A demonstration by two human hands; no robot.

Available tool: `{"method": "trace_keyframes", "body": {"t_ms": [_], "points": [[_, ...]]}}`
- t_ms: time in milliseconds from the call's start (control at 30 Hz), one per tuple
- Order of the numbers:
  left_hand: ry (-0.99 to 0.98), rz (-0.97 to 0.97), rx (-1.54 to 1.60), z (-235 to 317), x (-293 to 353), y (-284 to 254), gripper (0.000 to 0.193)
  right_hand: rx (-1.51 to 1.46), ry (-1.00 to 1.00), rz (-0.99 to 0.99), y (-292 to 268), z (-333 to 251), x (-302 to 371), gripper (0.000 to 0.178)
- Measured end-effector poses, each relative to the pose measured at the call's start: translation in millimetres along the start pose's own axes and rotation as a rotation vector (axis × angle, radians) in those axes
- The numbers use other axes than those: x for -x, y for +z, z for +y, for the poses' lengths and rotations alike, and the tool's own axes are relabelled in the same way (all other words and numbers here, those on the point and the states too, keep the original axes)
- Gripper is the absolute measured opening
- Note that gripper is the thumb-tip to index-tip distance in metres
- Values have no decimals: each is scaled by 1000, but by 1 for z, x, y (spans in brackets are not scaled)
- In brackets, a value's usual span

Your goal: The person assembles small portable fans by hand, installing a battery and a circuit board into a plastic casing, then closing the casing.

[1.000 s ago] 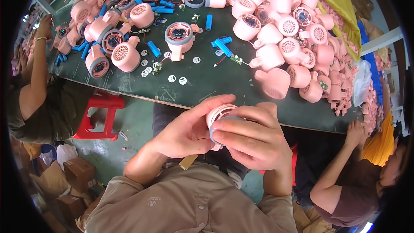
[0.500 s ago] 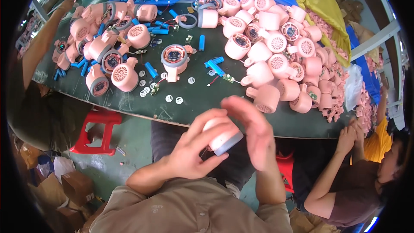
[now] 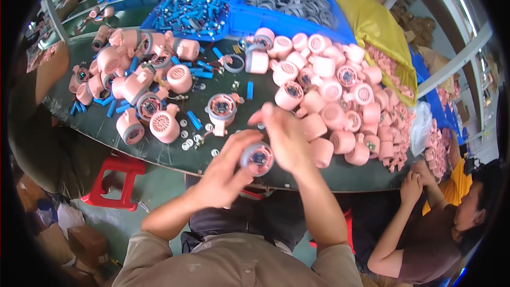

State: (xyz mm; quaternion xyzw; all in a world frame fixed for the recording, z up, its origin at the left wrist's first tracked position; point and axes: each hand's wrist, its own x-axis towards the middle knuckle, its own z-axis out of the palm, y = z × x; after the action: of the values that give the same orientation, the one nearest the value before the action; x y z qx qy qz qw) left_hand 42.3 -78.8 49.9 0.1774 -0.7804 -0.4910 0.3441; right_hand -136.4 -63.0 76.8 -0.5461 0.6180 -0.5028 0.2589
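Observation:
My left hand (image 3: 222,178) is wrapped around a pink fan housing (image 3: 265,169) with a grey ring. Its open face points up, showing a dark round circuit board inside. Just to the right, my right hand (image 3: 284,135) stretches over the table with fingers extended, and nothing shows in its grasp. It hides the spot where blue battery cells lay. A white disc (image 3: 260,126) peeks out beside its fingers. Beyond my left hand stands another ringed pink housing (image 3: 221,107) with its board facing up.
Pink housings (image 3: 332,117) are heaped on the right, with more (image 3: 164,126) on the left among blue cells (image 3: 194,120). Behind stand a blue bin of grey rings (image 3: 289,0), a tray of wired cells (image 3: 188,13) and a yellow sack (image 3: 372,26). A co-worker (image 3: 433,223) sits at right.
The view has tilted up toward the bins. Both hands have moved forward to the table edge. The held housing has turned its open face up, and my right hand has reached outward.

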Motion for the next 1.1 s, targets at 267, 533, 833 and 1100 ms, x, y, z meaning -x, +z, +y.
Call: {"method": "trace_keyframes", "body": {"t_ms": [267, 533, 833, 1100], "points": [[32, 74, -587, -26, -10, -44, 49, 901, -365, -112, -17, 25, -154, 39], [23, 272, -680, -21, -3, -43, 49, 814, -298, -222, -9, 4, -131, 57], [155, 299, -655, -36, 0, -39, 44, 528, -40, -621, -23, -10, -68, 71], [159, 308, -689, -41, -4, -49, 42, 1408, -244, -385, 7, 36, -200, 30]]}}
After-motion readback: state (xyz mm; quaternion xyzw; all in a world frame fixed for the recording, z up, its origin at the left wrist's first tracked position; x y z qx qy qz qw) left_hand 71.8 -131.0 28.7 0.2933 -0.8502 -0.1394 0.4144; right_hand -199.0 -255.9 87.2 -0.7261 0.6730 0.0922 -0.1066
